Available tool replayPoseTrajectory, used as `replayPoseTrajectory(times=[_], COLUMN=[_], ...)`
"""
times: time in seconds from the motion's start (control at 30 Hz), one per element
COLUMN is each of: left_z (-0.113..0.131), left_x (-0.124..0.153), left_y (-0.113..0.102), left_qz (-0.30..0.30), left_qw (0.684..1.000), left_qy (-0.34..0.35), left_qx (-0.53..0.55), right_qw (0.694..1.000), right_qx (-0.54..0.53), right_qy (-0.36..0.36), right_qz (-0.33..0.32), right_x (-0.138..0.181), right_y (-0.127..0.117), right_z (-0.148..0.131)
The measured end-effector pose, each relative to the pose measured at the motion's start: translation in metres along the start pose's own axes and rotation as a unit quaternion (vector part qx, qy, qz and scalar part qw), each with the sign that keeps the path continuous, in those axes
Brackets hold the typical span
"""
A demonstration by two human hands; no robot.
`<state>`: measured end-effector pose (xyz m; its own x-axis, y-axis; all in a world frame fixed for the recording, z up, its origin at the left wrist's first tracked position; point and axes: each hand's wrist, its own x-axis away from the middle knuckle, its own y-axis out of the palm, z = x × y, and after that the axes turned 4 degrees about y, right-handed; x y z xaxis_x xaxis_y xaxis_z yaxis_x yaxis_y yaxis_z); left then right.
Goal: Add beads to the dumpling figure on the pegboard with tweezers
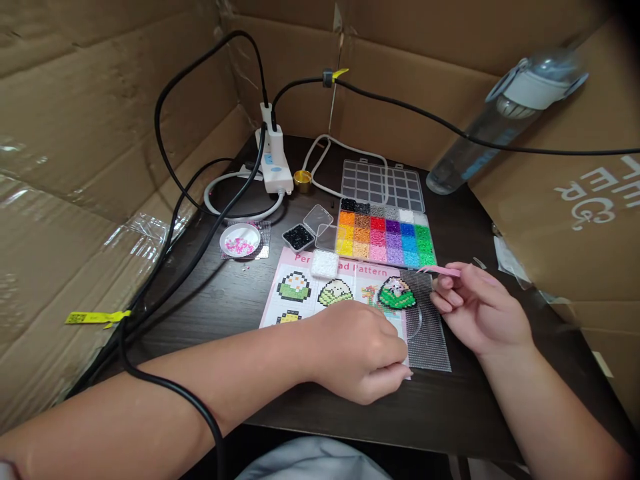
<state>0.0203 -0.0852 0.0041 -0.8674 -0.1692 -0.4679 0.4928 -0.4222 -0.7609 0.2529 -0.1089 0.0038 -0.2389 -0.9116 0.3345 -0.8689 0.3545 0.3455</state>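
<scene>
Bead figure (397, 293) sits at one o'clock from your left hand (363, 353), which curls knuckles-up over the pattern sheet (361, 288); can't tell whether it grips anything. Your right hand (483, 310), palm up, fingers bent, pinches pink tweezers (445, 271), tips toward nine o'clock.

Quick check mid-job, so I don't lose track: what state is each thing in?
Pink tweezers, held
Right hand, fingers closed on the tweezers
Left hand, curled, palm hidden
Pattern sheet, partly covered
Bead figure, completeness unclear
Bead organizer, open
Black-bead box, open
White dish, holding loose beads
Water bottle, capped
</scene>
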Motion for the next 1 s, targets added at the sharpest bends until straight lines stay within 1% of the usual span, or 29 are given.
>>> replayPoseTrajectory(times=[0.13,0.3,0.5,0.63,0.73,0.8,0.93,1.0], left_z=[0.002,0.001,0.0,0.0,0.0,-0.001,-0.001,0.0], left_x=[0.001,0.001,-0.001,-0.001,-0.001,-0.001,-0.003,-0.004], left_y=[-0.002,-0.004,-0.005,-0.005,-0.004,-0.004,-0.003,-0.002], left_qz=[-0.012,-0.015,-0.026,-0.024,-0.022,-0.021,-0.013,-0.008], left_qw=[0.999,0.999,0.999,0.999,0.999,0.999,0.999,0.999], left_qy=[0.033,0.043,0.042,0.041,0.04,0.04,0.042,0.044], left_qx=[0.009,0.012,0.012,0.014,0.014,0.018,0.022,0.019], right_qw=[0.996,0.988,0.977,0.973,0.974,0.979,0.994,0.999], right_qx=[-0.072,-0.142,-0.19,-0.204,-0.196,-0.172,-0.074,-0.021], right_qy=[0.043,0.06,0.074,0.081,0.088,0.083,0.048,0.012], right_qz=[-0.012,-0.026,-0.06,-0.07,-0.067,-0.064,-0.06,-0.048], right_x=[-0.003,-0.004,-0.006,-0.007,-0.008,-0.009,-0.012,-0.011], right_y=[-0.005,-0.006,-0.007,-0.009,-0.01,-0.01,-0.006,-0.003], right_z=[-0.004,-0.006,-0.01,-0.012,-0.013,-0.013,-0.013,-0.01])
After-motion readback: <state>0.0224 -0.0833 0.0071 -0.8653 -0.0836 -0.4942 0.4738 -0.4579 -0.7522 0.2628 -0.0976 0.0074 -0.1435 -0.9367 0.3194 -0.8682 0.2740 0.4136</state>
